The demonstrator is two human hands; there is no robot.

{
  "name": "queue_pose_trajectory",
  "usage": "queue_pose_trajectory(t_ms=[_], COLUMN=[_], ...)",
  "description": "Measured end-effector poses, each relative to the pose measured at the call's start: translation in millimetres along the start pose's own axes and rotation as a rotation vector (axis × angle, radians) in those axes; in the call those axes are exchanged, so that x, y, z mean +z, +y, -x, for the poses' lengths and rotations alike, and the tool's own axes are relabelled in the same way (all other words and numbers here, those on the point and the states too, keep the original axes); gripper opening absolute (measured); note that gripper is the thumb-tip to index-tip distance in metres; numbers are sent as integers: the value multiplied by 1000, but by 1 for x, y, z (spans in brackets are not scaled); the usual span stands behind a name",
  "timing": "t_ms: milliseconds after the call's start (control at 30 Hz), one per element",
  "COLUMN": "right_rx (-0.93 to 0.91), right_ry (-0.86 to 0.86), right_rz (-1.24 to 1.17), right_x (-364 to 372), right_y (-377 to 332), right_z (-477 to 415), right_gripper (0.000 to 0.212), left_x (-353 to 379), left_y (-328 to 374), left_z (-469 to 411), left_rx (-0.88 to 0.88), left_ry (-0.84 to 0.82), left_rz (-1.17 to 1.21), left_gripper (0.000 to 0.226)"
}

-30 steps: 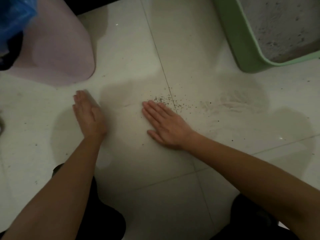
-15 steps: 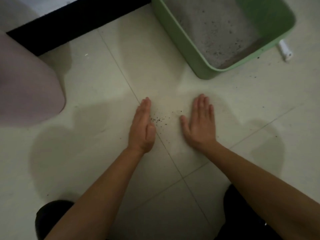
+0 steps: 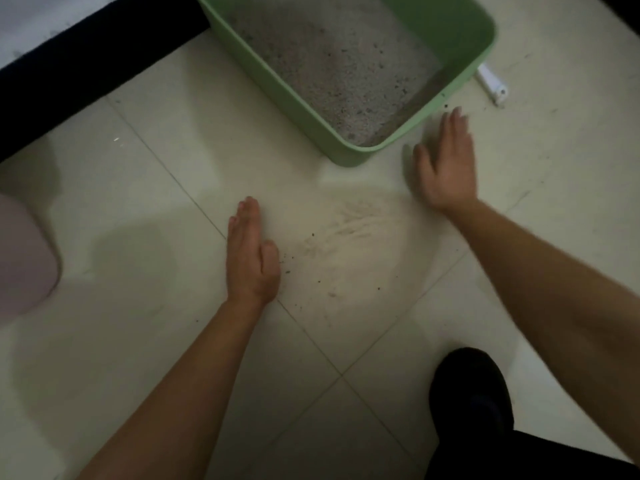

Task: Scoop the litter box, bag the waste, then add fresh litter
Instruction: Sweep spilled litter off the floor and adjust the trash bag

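What worries us most is scatter. The loose grains [image 3: 313,234] on the floor [image 3: 138,202] are few and spread thin over a pale dusty smear [image 3: 353,220] in the middle of the frame. Bare palms are a poor broom: a quick sweep would likely flick grains outward rather than gather them. Some may lodge in the grout line [image 3: 311,341] running diagonally under the left wrist. Fine dust would probably cling to the skin and get carried elsewhere.

A second risk is the right hand [image 3: 445,164]. It sits just beside the near corner of the box [image 3: 349,157], and a careless stroke could bump that corner and jolt litter [image 3: 332,71] over the rim. The right hand is blurred, so we cannot tell whether the palm touches the floor.

The left hand [image 3: 251,252] stands on its edge at centre frame, fingers [image 3: 247,216] straight and pressed together, holding nothing. The right hand's fingers [image 3: 453,126] are straight and slightly apart, also holding nothing.

The grains lie between the two hands, nearer the left, with the closest specks just beside its thumb. They are well apart from the right fingertips. The box fills the upper middle of the frame, with grey litter across its bottom. A pink bin [image 3: 24,258] shows at the left edge, well apart from the grains.
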State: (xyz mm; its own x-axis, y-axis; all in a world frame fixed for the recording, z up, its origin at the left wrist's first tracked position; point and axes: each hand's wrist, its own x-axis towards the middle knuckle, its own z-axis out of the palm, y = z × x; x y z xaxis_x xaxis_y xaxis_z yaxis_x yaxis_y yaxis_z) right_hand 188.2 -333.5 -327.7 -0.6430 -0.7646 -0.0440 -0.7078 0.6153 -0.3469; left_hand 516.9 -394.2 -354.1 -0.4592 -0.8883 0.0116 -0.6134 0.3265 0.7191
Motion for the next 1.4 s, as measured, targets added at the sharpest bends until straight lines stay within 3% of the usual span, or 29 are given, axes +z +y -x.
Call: queue_pose_trajectory(t_ms=[167,367,567,733,933,1000,1100,1200,1267,1400], right_rx=[151,-86,-310,-422,-752,-683,-302,-14,-54,-365], right_ry=[10,-60,-169,-252,-376,-256,-80,-156,-202,-294], right_rz=[-9,62,137,87,-6,-46,-7,73,139,194], right_x=[-13,14,33,54,59,54,37,25,31,55], right_y=[36,30,18,-47,-76,-62,-27,-9,-20,-75], right_z=[-71,-98,-17,65,112,103,73,54,55,85], right_gripper=[75,67,67,67,57,53,59,80,86,83], left_x=[5,7,8,6,-4,-11,-25,-37,-41,-44], left_y=[-1,-1,0,1,4,0,-14,-35,-44,-46], left_z=[0,-5,-4,-2,2,7,16,27,34,40], left_rx=[-6,12,-10,-12,-1,-16,-70,-128,-156,-197], left_ry=[45,58,56,36,24,63,134,183,198,204], left_rz=[-35,-75,-53,12,148,169,156,71,11,2], left_gripper=[70,70,71,70,67,67,69,70,71,72])
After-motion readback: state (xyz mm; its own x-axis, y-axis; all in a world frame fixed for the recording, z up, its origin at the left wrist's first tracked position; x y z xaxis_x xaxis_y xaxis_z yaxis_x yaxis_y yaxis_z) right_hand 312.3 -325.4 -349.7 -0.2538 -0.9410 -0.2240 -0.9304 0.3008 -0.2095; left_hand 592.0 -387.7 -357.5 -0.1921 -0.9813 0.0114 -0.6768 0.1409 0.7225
